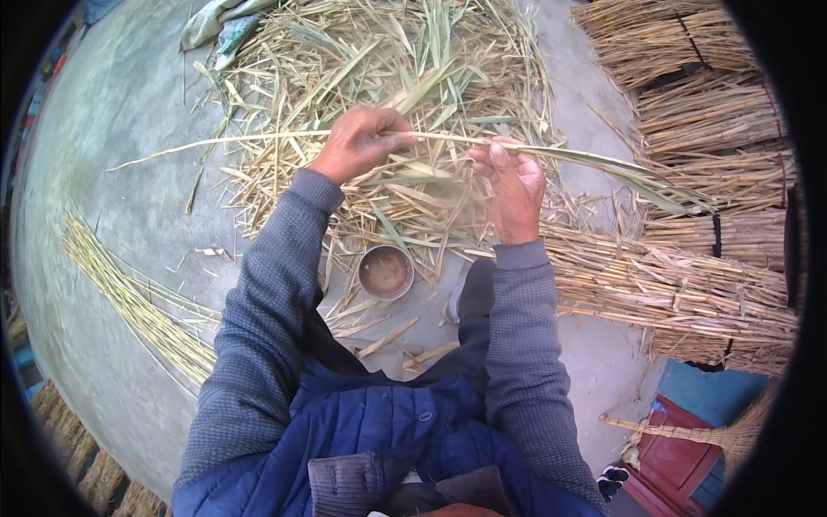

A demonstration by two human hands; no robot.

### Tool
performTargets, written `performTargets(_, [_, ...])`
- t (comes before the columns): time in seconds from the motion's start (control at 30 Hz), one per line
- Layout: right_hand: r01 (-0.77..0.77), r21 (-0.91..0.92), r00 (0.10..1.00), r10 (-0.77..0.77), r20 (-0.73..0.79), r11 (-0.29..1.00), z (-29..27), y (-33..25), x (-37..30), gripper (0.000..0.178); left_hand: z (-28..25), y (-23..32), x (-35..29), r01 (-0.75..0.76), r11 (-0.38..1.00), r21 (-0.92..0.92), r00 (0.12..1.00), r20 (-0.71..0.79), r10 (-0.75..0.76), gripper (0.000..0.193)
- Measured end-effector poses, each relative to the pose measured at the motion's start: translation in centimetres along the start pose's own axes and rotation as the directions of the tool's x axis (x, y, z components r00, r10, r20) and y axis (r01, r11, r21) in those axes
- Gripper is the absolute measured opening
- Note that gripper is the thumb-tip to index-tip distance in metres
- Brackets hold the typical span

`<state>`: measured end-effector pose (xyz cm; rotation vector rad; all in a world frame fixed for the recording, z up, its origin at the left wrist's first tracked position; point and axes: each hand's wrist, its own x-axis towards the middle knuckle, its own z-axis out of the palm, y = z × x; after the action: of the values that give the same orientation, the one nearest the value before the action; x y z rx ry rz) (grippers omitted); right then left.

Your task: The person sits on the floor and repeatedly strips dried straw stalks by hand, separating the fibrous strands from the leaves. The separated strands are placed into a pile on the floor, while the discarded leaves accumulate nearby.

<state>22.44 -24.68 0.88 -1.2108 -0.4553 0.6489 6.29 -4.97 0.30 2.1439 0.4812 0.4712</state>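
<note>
Outdoors, a person's left hand (360, 142) closes around a long pale reed stalk (258, 140), fingers wrapped over it, while the right hand (515, 191) pinches the same stalk further along between thumb and fingertips. The stalk runs level across the view at chest height, its thin tip reaching left over the concrete floor (112, 103) and its leafy end (655, 185) trailing right. Directly beneath the hands lies a loose heap of stripped leaves and husks (379, 60). A small round metal bowl (385, 272) sits on the ground near the person's knees, just below the heap. A thin sheaf of cleaned yellow stalks (138, 302) lies to the left, well apart from the hands. Tied reed bundles (706, 112) are stacked at right, and a broom (689, 433) rests by a red surface at lower right.
</note>
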Motion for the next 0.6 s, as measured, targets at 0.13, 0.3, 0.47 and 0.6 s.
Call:
performTargets(0.13, [-0.046, 0.099, 0.998, 0.049, -0.028, 0.994, -1.5, -0.7, 0.2, 0.018, -2.9, -1.2, -0.7, 0.129, 0.992, -0.004, 0.991, 0.027, -0.128, 0.025])
performTargets(0.3, [-0.044, 0.127, 0.998, 0.049, -0.038, 0.991, -0.9, -0.1, 0.0, 0.015, -1.7, 0.0, -0.8, 0.029, 1.0, 0.013, 0.997, 0.066, -0.03, 0.026])
performTargets(0.47, [-0.071, 0.112, 0.995, 0.078, -0.063, 0.991, 0.1, -0.1, -0.2, 0.017, 2.0, 0.5, -0.4, -0.179, 0.978, 0.108, 0.975, -0.114, 0.191, 0.024])
performTargets(0.6, [-0.082, 0.098, 0.994, 0.088, -0.068, 0.992, 0.1, -0.1, -0.2, 0.017, 2.4, 0.9, -0.6, -0.117, 0.992, 0.041, 0.98, -0.157, 0.122, 0.02])
